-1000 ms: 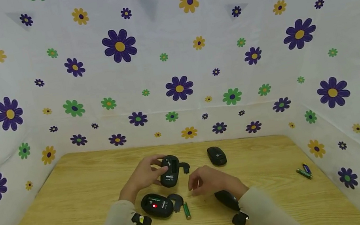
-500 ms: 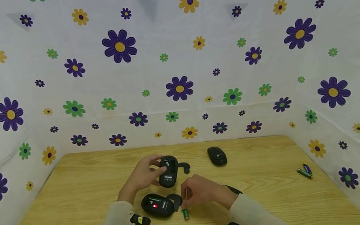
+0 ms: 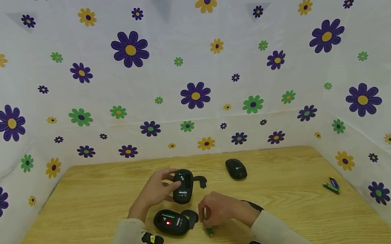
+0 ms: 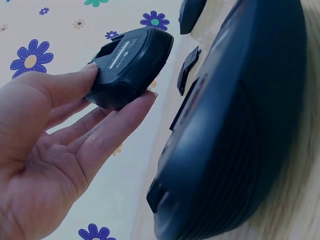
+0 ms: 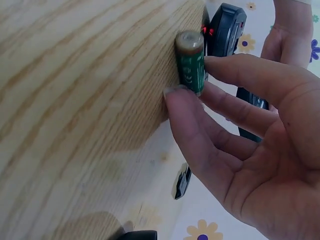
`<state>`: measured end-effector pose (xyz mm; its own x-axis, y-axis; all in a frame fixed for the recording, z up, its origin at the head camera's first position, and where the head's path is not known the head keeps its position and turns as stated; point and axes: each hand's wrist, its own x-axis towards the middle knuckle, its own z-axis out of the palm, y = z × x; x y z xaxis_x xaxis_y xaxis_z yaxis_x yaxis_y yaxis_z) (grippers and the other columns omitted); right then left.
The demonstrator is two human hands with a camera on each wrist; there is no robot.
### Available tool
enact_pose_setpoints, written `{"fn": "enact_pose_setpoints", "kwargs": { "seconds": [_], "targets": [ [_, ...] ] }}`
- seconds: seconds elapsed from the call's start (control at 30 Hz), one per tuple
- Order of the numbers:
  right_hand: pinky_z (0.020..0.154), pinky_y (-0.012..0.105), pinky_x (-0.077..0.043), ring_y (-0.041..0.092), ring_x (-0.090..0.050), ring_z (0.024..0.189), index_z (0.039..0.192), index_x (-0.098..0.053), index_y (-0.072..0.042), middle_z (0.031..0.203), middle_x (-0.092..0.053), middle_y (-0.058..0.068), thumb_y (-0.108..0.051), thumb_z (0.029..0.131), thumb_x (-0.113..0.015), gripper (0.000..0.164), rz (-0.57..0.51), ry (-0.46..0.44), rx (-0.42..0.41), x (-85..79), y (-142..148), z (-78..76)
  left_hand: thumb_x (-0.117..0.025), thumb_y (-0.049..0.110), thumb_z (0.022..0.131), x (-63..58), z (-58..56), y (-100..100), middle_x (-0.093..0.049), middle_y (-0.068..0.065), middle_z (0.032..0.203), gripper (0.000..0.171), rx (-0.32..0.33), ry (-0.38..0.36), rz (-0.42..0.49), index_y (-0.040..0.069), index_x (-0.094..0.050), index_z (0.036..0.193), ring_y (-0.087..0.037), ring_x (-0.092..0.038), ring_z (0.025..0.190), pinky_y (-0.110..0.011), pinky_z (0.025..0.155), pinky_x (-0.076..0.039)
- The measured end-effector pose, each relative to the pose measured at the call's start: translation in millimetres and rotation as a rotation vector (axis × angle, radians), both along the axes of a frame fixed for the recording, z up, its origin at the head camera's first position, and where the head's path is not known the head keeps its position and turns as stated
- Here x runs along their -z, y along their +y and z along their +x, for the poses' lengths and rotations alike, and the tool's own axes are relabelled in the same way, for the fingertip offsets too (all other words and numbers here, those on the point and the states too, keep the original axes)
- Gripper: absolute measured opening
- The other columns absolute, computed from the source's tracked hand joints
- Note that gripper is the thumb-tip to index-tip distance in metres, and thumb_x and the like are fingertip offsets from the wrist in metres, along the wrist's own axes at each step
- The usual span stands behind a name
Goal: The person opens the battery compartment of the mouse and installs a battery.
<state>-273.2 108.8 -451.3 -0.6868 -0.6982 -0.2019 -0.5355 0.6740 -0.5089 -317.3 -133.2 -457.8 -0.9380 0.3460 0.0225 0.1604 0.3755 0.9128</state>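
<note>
Between thumb and fingers my left hand (image 3: 154,190) grips a black computer mouse (image 3: 183,195), its underside up and the battery slot showing. The left wrist view has this mouse (image 4: 132,67) tilted above the table. My right hand (image 3: 219,208) pinches a green AA battery (image 5: 191,70) close to the tabletop. In the head view only the battery's near end (image 3: 210,232) shows below the fingers. Left of that hand a second mouse (image 3: 170,227) lies bottom up with a red light on. A loose black battery cover (image 3: 191,217) is at its right end.
Another cover (image 3: 201,181) lies right of the held mouse. A further mouse (image 3: 236,169) stands at the back, and one more dark mouse (image 3: 252,205) is partly hidden behind the right wrist. Two batteries (image 3: 331,188) lie at the far right. Flowered cloth (image 3: 204,125) encloses the wooden table (image 3: 295,218).
My right hand has come left and down to the green battery and taken hold of it; the battery has shifted slightly right. The left hand with its mouse has barely moved.
</note>
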Motion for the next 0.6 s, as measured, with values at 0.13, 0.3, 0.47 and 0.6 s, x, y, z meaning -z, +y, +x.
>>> {"fn": "enact_pose_setpoints", "kwargs": {
  "seconds": [0.13, 0.3, 0.47, 0.6],
  "targets": [
    [0.056, 0.015, -0.052, 0.001, -0.061, 0.051, 0.091, -0.076, -0.010, 0.074, -0.075, 0.001, -0.002, 0.085, -0.077, 0.010, 0.011, -0.036, 0.036, -2.9, 3, 3.2, -0.066, 0.009, 0.101, -0.2, 1.5, 1, -0.062, -0.027, 0.129, 0.049, 0.004, 0.000, 0.005, 0.003, -0.053, 0.147, -0.028, -0.074, 0.100, -0.038, 0.065, -0.067],
    [0.051, 0.016, -0.048, 0.005, -0.057, 0.046, 0.088, -0.075, -0.010, 0.073, -0.072, 0.000, -0.001, 0.082, -0.078, 0.012, 0.052, -0.030, 0.085, -7.6, 3, 7.4, -0.066, 0.010, 0.101, -1.1, 3.5, 3, -0.063, -0.026, 0.128, 0.048, 0.008, 0.002, 0.004, 0.003, -0.053, 0.147, -0.029, -0.073, 0.101, -0.038, 0.065, -0.067],
    [0.052, 0.017, -0.048, 0.007, -0.060, 0.049, 0.088, -0.074, -0.010, 0.072, -0.071, -0.001, -0.001, 0.082, -0.079, 0.011, 0.024, -0.023, 0.100, -8.0, 9, 4.0, -0.065, 0.011, 0.102, 0.2, 3.5, 4, -0.063, -0.026, 0.126, 0.047, 0.022, 0.004, 0.021, 0.003, -0.053, 0.147, -0.028, -0.074, 0.100, -0.038, 0.065, -0.066],
    [0.058, 0.020, -0.052, 0.007, -0.064, 0.057, 0.092, -0.075, -0.009, 0.078, -0.072, 0.000, -0.002, 0.084, -0.078, 0.011, -0.055, 0.000, 0.101, -12.3, 19, -3.9, -0.065, 0.011, 0.102, 0.8, 2.8, 4, -0.063, -0.026, 0.126, 0.048, 0.032, 0.016, 0.029, 0.002, -0.052, 0.147, -0.029, -0.074, 0.100, -0.039, 0.065, -0.067]
  ]
}}
